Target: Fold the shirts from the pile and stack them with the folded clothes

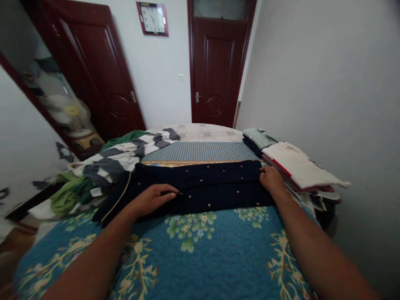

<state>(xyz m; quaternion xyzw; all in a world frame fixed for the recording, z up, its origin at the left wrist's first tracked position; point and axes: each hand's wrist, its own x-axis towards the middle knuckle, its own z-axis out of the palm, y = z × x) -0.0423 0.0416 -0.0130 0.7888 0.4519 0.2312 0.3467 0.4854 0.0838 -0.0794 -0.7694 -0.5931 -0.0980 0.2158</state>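
Note:
A navy garment point(215, 185) with small pale dots lies across the bed, folded into a long flat strip. It looks like a pair of trousers, with a pale yellow line running across its wide left end. My left hand point(153, 199) rests on the garment left of its middle, thumb and fingertips drawn together on a bit of the fabric. At the strip's right end my right hand point(271, 179) is closed, pinching the cloth edge between thumb and fingers.
A blue floral quilt point(193, 266) covers the bed. Loose clothes, among them a grey-and-white striped garment point(125, 156) and a green one point(70, 193), lie heaped at left. Folded clothes point(296, 164) are stacked at right beside the wall. Two dark red doors point(218, 62) stand beyond.

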